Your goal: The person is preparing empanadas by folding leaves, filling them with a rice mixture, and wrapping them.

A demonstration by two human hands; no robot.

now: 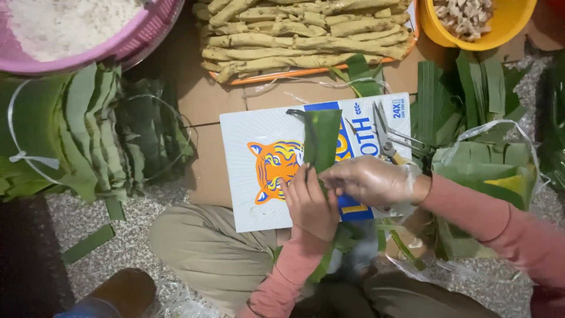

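Note:
A folded green leaf strip (321, 138) lies on a white printed cardboard sheet (253, 188) with an orange tiger picture. My left hand (312, 203), bare, presses the near end of the leaf with its fingertips. My right hand (368, 179), in a clear plastic glove, pinches the same end of the leaf from the right. Both hands touch each other over the cardboard. A pair of scissors (385, 138) rests on the cardboard just beyond my right hand.
Bundles of tied green leaves lie at left (88, 135) and at right (482, 159). An orange tray of leaf-wrapped rolls (306, 35) sits at the back, beside a yellow bowl (479, 23) and a pink basket of white rice (76, 29). My crossed legs (206, 253) are below.

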